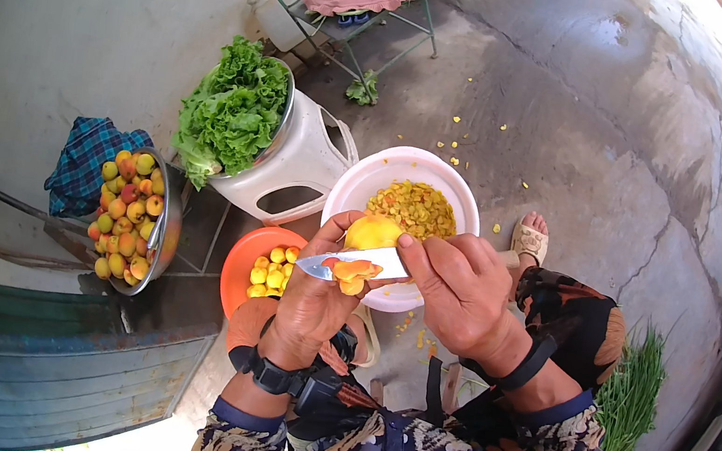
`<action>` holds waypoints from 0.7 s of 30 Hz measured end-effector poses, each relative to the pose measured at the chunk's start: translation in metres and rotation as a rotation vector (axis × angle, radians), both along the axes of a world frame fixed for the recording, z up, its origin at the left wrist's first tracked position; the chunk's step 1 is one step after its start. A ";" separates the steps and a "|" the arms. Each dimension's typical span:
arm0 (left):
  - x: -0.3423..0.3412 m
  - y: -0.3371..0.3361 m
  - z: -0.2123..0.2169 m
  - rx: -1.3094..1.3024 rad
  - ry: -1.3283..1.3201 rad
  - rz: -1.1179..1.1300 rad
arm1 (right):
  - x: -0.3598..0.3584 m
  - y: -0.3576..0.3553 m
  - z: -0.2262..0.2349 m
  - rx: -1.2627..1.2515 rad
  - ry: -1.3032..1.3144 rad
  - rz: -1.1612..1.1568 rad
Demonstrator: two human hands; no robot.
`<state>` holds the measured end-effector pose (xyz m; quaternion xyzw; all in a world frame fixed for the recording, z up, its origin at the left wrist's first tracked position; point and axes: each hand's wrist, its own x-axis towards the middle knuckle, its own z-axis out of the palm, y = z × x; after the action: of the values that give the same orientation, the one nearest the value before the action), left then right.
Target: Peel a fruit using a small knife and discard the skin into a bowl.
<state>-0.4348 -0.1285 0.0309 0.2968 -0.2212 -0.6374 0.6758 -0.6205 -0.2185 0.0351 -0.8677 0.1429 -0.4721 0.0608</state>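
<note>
My left hand (311,301) is closed round a peeled yellow peach (373,231). In my right hand (473,302) is a knife (389,264), its blade lying across the near side of the fruit with the tip pointing left. Thin orange pieces of peel (355,275) cling to the blade; its handle is hidden in my fingers. Just beyond my hands stands a pale pink basin (469,189) holding a heap of yellow peel scraps (417,208). Left of my left hand, an orange bowl (238,266) contains several peeled peaches (270,273).
A metal bowl (169,238) of unpeeled peaches (129,212) stands at the left beside a blue checked cloth (87,163). Leaf lettuce (233,106) fills a bowl on a white plastic stool (304,155). Farther back is a metal-framed chair (417,22); green stalks (632,391) lie at the right.
</note>
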 end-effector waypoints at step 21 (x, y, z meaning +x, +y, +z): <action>-0.001 -0.003 0.009 0.046 -0.092 -0.034 | -0.003 -0.001 0.000 0.030 -0.013 -0.011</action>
<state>-0.4353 -0.1316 0.0403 0.3375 -0.2424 -0.6394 0.6469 -0.6236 -0.2196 0.0352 -0.8629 0.1543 -0.4758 0.0724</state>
